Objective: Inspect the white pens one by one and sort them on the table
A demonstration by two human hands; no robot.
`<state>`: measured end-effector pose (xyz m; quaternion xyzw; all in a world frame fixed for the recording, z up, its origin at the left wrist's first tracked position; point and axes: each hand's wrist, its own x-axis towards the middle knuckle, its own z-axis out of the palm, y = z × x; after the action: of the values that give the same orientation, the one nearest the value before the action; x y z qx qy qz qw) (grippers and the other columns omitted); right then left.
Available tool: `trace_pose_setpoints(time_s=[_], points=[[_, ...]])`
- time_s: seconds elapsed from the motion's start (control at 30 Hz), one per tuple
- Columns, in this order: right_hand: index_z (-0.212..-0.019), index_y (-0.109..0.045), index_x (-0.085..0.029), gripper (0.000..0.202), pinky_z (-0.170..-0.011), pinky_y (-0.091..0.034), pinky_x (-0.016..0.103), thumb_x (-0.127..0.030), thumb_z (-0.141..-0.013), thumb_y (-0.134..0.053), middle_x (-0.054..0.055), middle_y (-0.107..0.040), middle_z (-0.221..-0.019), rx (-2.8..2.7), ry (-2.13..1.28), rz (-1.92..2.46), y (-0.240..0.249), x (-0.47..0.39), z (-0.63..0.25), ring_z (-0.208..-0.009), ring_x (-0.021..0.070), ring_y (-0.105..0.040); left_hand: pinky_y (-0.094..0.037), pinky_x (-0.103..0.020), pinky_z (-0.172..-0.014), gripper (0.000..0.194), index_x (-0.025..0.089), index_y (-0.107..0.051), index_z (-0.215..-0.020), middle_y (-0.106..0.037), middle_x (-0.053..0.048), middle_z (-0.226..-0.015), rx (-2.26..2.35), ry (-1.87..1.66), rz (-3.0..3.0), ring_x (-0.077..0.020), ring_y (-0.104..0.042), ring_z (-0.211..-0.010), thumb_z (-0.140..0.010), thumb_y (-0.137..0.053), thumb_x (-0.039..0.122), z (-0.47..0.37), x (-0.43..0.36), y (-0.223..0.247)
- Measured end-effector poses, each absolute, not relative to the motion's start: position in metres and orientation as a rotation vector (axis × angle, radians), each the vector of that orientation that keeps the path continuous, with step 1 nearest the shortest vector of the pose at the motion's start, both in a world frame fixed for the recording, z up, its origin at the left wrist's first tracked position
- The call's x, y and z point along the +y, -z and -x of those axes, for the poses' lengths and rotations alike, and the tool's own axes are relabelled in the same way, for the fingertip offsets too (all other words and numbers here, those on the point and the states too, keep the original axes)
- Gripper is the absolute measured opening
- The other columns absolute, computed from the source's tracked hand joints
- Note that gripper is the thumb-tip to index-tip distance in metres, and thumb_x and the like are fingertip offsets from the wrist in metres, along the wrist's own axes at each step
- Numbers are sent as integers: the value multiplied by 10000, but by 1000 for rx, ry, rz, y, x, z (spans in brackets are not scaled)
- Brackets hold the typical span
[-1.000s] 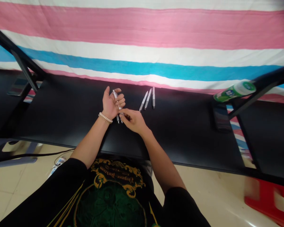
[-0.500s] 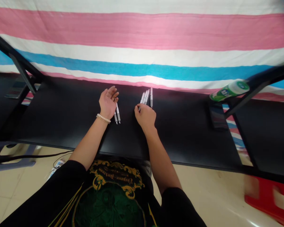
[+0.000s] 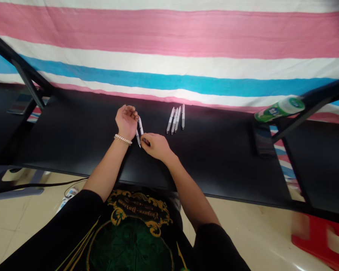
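Observation:
Two white pens lie side by side at the middle left of the black table. My right hand pinches the lower end of the right-hand pen [image 3: 141, 125]. Beside the other pen [image 3: 138, 138] rests my left hand [image 3: 126, 119], palm up with fingers loosely curled and apart; nothing shows in it. My right hand [image 3: 156, 145] has its thumb and fingers together. Several more white and grey pens [image 3: 174, 121] lie in a group to the right, with one pen [image 3: 183, 117] slightly apart from them.
A green and white canister [image 3: 279, 109] lies tilted at the table's right end, by a black metal leg [image 3: 302, 114]. A striped cloth [image 3: 169, 37] hangs behind the black table [image 3: 220, 150]. A red stool [image 3: 316, 233] stands at lower right.
My right hand has moved left, from the group of pens to the pair beside my left hand. The group is now uncovered. My left hand's fingers have curled in a little.

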<state>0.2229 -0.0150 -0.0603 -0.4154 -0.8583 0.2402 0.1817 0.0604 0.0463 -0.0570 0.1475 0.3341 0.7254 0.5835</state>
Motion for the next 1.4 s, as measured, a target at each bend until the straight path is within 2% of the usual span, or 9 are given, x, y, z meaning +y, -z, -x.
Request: trace_pose_setpoints(time_s=[0.17, 0.3, 0.47, 0.6, 0.77, 1.0, 1.17, 1.27, 1.4], points=[[-894, -608, -209, 40, -608, -310, 257, -240, -878, -589, 6, -635, -758, -2365, -626, 1256, 64, -11, -228, -640, 138, -530, -488, -250, -663, 249, 204, -628, -701, -656, -34, -762, 792, -1716, -380, -117, -622, -659, -876, -586, 375, -62, 48, 59], [-922, -553, -216, 66, -594, -349, 257, -190, -863, -565, -37, -558, -654, -2131, -719, 1316, 64, -7, -235, -570, 123, -504, -511, -245, -807, 35, 192, -686, -813, -712, -37, -884, 877, -1782, -479, -134, -693, -860, -826, -656, 204, -68, 51, 65], [-1044, -529, -242, 157, -589, -473, 252, -353, -938, -562, -24, -632, -752, -1698, -1084, 1117, 62, -6, -238, -593, 116, -580, -465, -329, -1049, 195, 196, -697, -998, -722, -84, -1174, 910, -1729, -537, -187, -657, -1172, -811, -743, 164, -76, 50, 66], [-1024, -553, -235, 214, -574, -480, 251, -417, -924, -606, -12, -645, -771, -1624, -1182, 1044, 63, -6, -236, -603, 111, -578, -542, -382, -965, 263, 190, -715, -1050, -743, -107, -1114, 843, -1547, -664, -222, -714, -1053, -850, -767, 352, -78, 43, 63], [-1132, -572, -218, 307, -538, -436, 235, -467, -953, -571, -39, -595, -679, -1538, -1159, 1084, 67, -2, -233, -550, 100, -533, -603, -329, -820, 314, 214, -725, -1055, -757, -54, -941, 801, -1592, -714, -179, -743, -834, -796, -828, 358, -77, 41, 62], [-984, -715, -202, 351, -577, -485, 264, -455, -1006, -472, -5, -635, -677, -1626, -916, 1223, 66, -2, -234, -549, 120, -572, -611, -330, -842, 298, 213, -745, -1009, -762, -53, -926, 854, -1670, -574, -188, -755, -859, -755, -861, 317, -83, 41, 61], [-1129, -729, -248, 254, -812, -573, 341, -357, -943, -594, 58, -726, -1042, -1566, -650, 1191, 63, -1, -235, -886, 179, -687, -603, -356, -888, 289, 187, -750, -969, -767, -66, -946, 879, -1681, -494, -209, -760, -908, -730, -879, 287, -84, 41, 61], [-1215, -683, -240, 324, -746, -591, 324, -404, -955, -580, 62, -728, -992, -1479, -786, 1177, 64, 0, -234, -836, 167, -691, -601, -351, -897, 283, 195, -752, -991, -770, -72, -974, 884, -1691, -482, -213, -756, -947, -749, -866, 287, -81, 42, 62], [-1007, -733, -233, 216, -764, -595, 347, -388, -952, -593, 65, -699, -1002, -1525, -717, 1150, 64, -1, -235, -823, 167, -683, -603, -329, -880, 290, 202, -749, -1012, -771, -68, -986, 893, -1700, -484, -211, -753, -963, -760, -859, 296, -80, 43, 61]])
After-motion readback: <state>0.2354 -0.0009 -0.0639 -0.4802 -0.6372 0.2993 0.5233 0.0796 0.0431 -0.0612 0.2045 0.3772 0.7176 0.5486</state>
